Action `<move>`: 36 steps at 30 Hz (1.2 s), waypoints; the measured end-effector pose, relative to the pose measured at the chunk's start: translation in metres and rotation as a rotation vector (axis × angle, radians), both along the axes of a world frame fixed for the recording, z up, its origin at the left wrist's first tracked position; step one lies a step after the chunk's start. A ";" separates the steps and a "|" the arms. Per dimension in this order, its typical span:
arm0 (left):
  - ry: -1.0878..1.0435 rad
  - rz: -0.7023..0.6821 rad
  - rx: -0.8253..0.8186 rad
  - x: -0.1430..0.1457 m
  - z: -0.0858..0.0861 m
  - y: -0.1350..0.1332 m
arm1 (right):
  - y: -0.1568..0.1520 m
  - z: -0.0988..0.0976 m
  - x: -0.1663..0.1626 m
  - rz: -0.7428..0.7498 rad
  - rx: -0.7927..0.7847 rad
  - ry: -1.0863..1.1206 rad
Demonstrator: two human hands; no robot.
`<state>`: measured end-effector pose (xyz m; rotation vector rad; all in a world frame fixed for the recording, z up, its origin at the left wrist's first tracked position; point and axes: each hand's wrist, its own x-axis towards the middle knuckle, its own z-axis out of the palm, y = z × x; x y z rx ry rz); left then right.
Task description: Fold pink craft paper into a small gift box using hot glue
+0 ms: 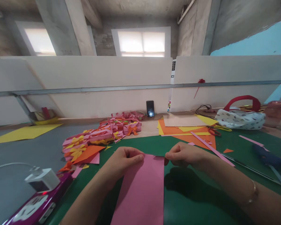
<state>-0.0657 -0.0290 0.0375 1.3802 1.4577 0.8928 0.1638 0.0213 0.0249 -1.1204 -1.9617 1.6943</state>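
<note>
A long pink paper sheet (145, 193) extends from my hands toward the bottom of the view, above the green mat. My left hand (128, 157) pinches its top left corner between thumb and fingers. At the top right corner, my right hand (182, 153) is closed on a thin dark blade-like tool (159, 156). The tool lies along the paper's top edge; its handle is mostly hidden by my fingers, so its exact kind is unclear.
A heap of folded pink, orange and yellow paper pieces (103, 132) lies left. Coloured sheets (187, 125) and scissors (214, 130) lie right. A phone (150, 108) stands at the back. A purple power strip (39, 200), glue gun (269, 156) and fabric basket (240, 118) flank the green mat (189, 203).
</note>
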 end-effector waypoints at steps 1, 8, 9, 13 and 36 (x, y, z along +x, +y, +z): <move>-0.001 -0.002 -0.001 0.000 0.001 0.000 | 0.000 0.000 0.000 0.002 0.001 0.005; 0.007 -0.021 0.000 0.002 0.000 0.000 | -0.002 -0.001 -0.003 -0.040 0.033 -0.021; 0.016 -0.020 0.001 0.002 -0.001 0.000 | -0.002 0.000 -0.003 -0.044 0.026 -0.022; 0.023 -0.034 0.006 0.002 -0.001 0.000 | -0.002 0.001 -0.003 -0.058 -0.017 0.000; 0.047 -0.044 0.007 -0.002 -0.003 0.002 | 0.004 0.002 0.005 0.026 -0.014 -0.052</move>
